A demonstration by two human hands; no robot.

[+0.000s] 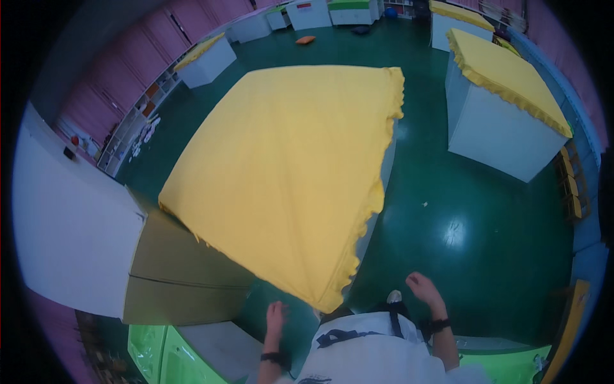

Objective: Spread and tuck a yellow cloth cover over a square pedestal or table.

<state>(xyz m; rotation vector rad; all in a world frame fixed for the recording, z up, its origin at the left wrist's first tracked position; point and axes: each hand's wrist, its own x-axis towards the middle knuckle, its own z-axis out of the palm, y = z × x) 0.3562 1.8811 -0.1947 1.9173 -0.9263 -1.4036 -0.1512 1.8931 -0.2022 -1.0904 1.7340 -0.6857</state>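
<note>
A big yellow cloth (288, 160) with a ruffled edge lies over a large white-sided block or table in front of me. It hangs in a pointed corner just ahead of my body. My left hand (275, 318) is held to the left of that corner, fingers curled and with nothing seen in them. Over the green floor to the right of the corner is my right hand (425, 288), loosely closed and bare of any object. Neither hand touches the cloth. A dark band sits on each wrist.
Beside the cloth's left edge stands a brown board panel (179, 275). White blocks with yellow covers (505, 77) stand at the right. Bright green furniture (173, 358) is close behind me. A small orange cushion (306, 40) lies on the green floor (435, 185).
</note>
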